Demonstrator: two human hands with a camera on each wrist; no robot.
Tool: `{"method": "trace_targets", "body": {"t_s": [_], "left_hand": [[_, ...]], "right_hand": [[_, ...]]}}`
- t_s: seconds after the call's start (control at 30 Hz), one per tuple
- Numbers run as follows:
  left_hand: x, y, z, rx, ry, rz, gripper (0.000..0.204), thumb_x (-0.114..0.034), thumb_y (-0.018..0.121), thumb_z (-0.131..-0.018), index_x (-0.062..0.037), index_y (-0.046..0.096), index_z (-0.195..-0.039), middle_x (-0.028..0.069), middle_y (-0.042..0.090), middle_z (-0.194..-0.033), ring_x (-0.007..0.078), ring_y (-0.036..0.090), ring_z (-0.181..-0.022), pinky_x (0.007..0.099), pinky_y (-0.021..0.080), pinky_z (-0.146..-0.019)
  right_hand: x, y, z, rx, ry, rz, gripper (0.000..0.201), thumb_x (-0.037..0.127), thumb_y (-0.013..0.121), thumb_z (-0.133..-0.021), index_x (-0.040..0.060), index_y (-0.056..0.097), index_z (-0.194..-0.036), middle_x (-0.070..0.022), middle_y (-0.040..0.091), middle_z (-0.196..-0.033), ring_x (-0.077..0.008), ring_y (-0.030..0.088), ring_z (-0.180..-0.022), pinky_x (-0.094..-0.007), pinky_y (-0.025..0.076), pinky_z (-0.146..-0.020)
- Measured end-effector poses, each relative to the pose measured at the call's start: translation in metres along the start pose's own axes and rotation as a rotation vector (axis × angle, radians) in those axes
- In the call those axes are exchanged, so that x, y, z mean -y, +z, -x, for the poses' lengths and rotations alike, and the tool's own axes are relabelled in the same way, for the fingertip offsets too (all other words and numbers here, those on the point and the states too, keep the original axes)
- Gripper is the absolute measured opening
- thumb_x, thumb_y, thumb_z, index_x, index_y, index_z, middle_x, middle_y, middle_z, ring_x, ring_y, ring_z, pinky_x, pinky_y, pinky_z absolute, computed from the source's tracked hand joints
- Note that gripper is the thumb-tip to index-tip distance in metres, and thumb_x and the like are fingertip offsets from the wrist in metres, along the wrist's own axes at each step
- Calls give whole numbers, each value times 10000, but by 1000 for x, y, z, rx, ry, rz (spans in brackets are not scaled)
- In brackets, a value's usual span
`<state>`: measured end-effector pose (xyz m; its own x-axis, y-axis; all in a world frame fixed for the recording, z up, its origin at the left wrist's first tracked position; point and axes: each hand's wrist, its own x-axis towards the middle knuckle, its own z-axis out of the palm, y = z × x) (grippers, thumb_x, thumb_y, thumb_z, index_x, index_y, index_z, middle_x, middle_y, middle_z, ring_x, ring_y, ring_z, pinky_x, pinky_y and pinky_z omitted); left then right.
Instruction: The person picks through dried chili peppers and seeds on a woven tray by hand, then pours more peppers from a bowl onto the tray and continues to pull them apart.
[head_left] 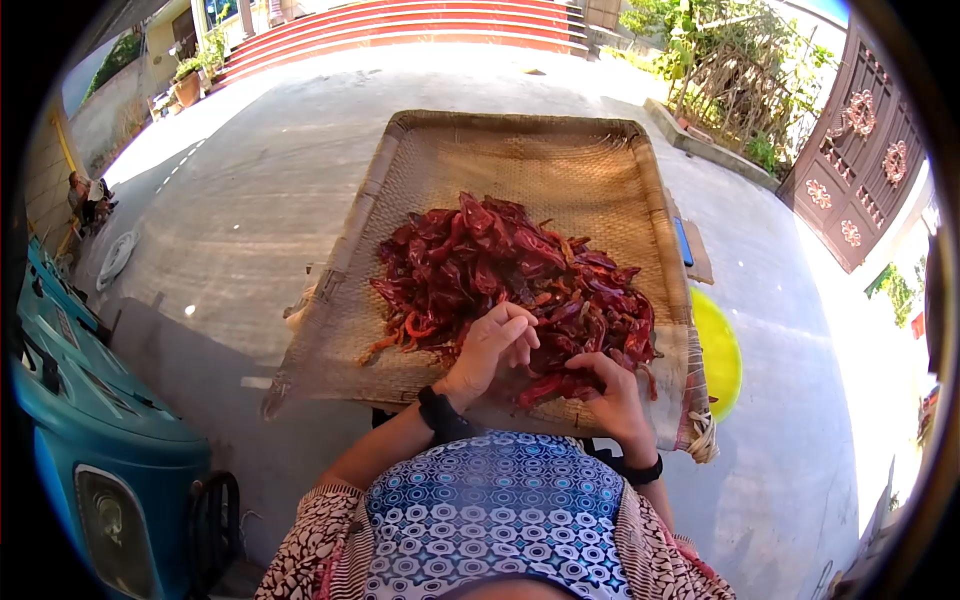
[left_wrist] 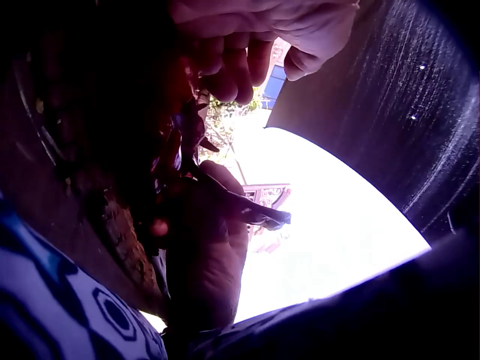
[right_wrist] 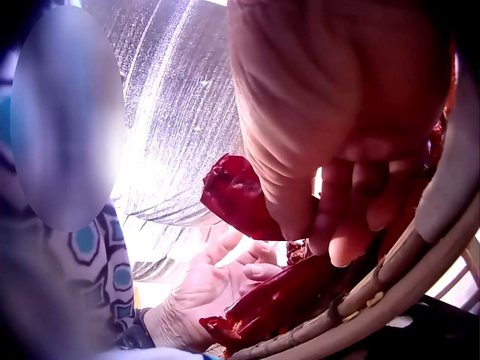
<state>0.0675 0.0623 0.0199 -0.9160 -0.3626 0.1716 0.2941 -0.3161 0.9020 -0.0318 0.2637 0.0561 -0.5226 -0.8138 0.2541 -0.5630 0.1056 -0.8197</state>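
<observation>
A heap of dried red chili peppers [head_left: 480,250] covers the near half of a shallow woven tray [head_left: 520,155]. At the near right edge of the heap, my right hand [head_left: 612,392] pinches one dark red chili pepper [right_wrist: 238,199] between thumb and fingers. Its narrow end pokes out past the hand in the left wrist view. My left hand [head_left: 490,345] hovers over the front of the heap, fingers loosely curled with nothing seen in them. Another long chili [right_wrist: 277,300] lies by the tray rim below the right hand.
Beyond the tray's right side are a yellow round object [head_left: 716,355] and a small blue item [head_left: 683,242]. A teal vehicle [head_left: 110,400] stands to the left. Red steps [head_left: 400,28] and a brown gate [head_left: 850,150] lie farther off; a person [head_left: 90,198] sits far left.
</observation>
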Motion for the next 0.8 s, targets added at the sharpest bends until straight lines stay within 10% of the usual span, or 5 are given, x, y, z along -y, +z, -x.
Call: {"method": "trace_targets", "body": {"t_s": [0.37, 0.57, 0.8], "left_hand": [[6, 11, -3, 22, -29, 10, 186, -243, 495, -997, -83, 576, -1045, 28, 638, -851, 85, 565, -663, 206, 421, -583], [-8, 20, -7, 89, -38, -179, 144, -195, 557, -972, -75, 587, -1043, 10, 628, -884, 64, 571, -701, 195, 437, -608], [6, 16, -11, 157, 10, -457, 159, -159, 617, -936, -50, 591, -1049, -9, 607, -860, 55, 549, -702, 225, 479, -643]], "right_hand": [[-13, -20, -3, -19, -134, -13, 367, -122, 596, -740, 9, 617, -1082, -61, 649, -988, -161, 638, -868, -263, 501, -735], [-11, -31, -8, -205, 214, -582, 218, 59, 570, -934, 39, 585, -1151, -36, 639, -953, -91, 601, -727, -219, 482, -659], [-70, -102, -31, -564, 217, -1009, 180, 235, 536, -989, 66, 561, -1045, -31, 630, -907, -109, 558, -711, -242, 476, -661]]}}
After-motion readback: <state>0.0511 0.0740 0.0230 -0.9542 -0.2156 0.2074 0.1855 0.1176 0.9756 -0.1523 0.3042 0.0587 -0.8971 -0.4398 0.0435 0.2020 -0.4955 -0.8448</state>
